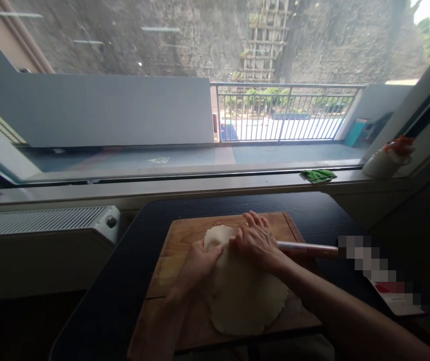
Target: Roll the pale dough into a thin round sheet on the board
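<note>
A flat sheet of pale dough with an uneven edge lies on a wooden cutting board. My left hand grips its upper left edge, thumb on top and the other fingers mostly hidden. Across the upper right part of the sheet, my right hand pinches the dough near its far edge, with some fingers raised. To the right of that hand a rolling pin lies across the board's right edge. The hand hides whatever is at the pin's left end.
The board rests on a dark table. A white radiator stands at the left below the window. On the sill are a green cloth and a white container with something orange on top. Part of the table's right side is pixelated.
</note>
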A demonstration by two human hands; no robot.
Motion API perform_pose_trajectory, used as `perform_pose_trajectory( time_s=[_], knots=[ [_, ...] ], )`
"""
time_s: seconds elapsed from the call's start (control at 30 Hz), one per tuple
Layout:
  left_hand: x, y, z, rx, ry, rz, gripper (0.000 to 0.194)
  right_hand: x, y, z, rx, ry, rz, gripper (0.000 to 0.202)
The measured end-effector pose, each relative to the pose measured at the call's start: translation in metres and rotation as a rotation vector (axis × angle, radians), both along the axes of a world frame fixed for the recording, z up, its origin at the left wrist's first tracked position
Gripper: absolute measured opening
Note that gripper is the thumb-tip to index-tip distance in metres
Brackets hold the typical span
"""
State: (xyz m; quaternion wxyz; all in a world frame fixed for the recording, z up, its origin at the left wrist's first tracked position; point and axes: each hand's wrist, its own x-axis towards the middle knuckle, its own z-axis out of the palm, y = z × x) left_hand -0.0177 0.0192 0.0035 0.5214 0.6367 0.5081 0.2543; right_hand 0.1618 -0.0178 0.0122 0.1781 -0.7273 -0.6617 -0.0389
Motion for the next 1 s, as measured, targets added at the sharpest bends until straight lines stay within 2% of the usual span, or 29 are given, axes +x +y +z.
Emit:
perform_pose_trajectory(
  time_s=[0.1, 0.17, 0.3, 0.37, 0.53, 0.73, 0.87, 0.93, 1.0],
  knots=[
    [0.0, -0.002, -0.001, -0.018, -0.026, -0.005, 0.033, 0.011, 0.027, 0.004, -0.039, 0.013, -0.151, 0.035],
    [0.0, -0.003, -0.001, -0.034, -0.046, -0.01, 0.033, 0.01, 0.032, 0.003, -0.065, 0.03, -0.186, 0.037],
    [0.0, -0.003, -0.003, 0.011, -0.04, 0.01, 0.033, -0.005, 0.012, -0.006, 0.004, 0.0, -0.037, 0.041],
    [0.001, -0.003, -0.003, 0.021, -0.046, 0.013, 0.032, -0.003, 0.012, -0.007, 0.03, -0.011, -0.032, 0.042],
    [0.001, -0.003, -0.005, -0.016, -0.033, 0.011, 0.034, 0.014, 0.043, 0.002, -0.016, 0.056, -0.239, 0.041],
    [0.001, 0.0, -0.005, 0.036, 0.019, 0.035, 0.033, -0.01, 0.016, -0.009, 0.114, -0.007, -0.025, 0.042],
    [0.003, 0.006, 0.003, 0.037, 0.156, -0.016, 0.031, 0.011, 0.038, 0.0, 0.11, -0.035, -0.136, 0.037],
    [0.004, 0.006, 0.004, 0.041, 0.151, -0.011, 0.029, 0.024, 0.051, 0.005, 0.109, -0.07, -0.124, 0.036],
    [0.004, 0.003, 0.003, 0.088, 0.124, 0.061, 0.029, 0.03, 0.054, 0.007, 0.121, -0.107, -0.063, 0.035]
  ],
)
